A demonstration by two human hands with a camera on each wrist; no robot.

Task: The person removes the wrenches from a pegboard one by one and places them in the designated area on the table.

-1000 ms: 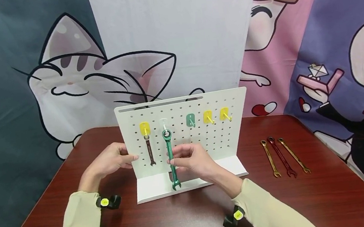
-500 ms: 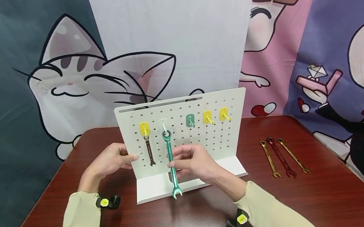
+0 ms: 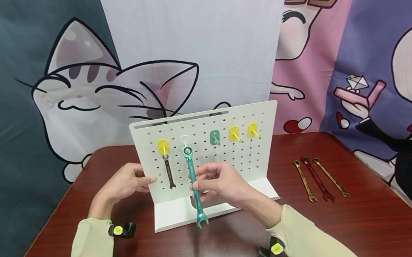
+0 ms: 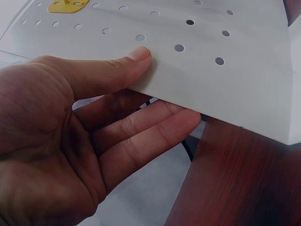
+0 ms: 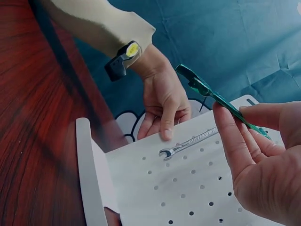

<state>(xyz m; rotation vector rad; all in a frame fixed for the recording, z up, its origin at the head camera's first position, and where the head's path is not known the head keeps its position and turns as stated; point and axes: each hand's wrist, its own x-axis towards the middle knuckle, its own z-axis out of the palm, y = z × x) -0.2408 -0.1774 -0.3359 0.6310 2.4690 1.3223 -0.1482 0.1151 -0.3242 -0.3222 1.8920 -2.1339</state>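
Observation:
A white pegboard (image 3: 197, 123) with a flat foot stands on the table. My left hand (image 3: 122, 184) grips its left edge, thumb (image 4: 127, 70) on the front face and the other fingers behind. Between thumb and fingers my right hand (image 3: 222, 182) pinches a green combination wrench (image 3: 197, 198) by its shaft. The wrench's ring end is up, right at a whitish clear hook (image 3: 184, 139), while its open end points down and out toward me. To its left a smaller metal wrench (image 3: 169, 171) hangs from a yellow hook (image 3: 163, 146).
On the board's right half sit a green hook (image 3: 215, 137) and two yellow hooks (image 3: 234, 133), with nothing hung on them. Two gold wrenches (image 3: 305, 182) and a red wrench (image 3: 318, 179) lie on the table at right. A printed cloth (image 3: 199, 39) hangs behind.
The green wrench's lower end has swung out toward me and down, its ring end staying by the clear hook. My left hand has kept its grip on the board's edge.

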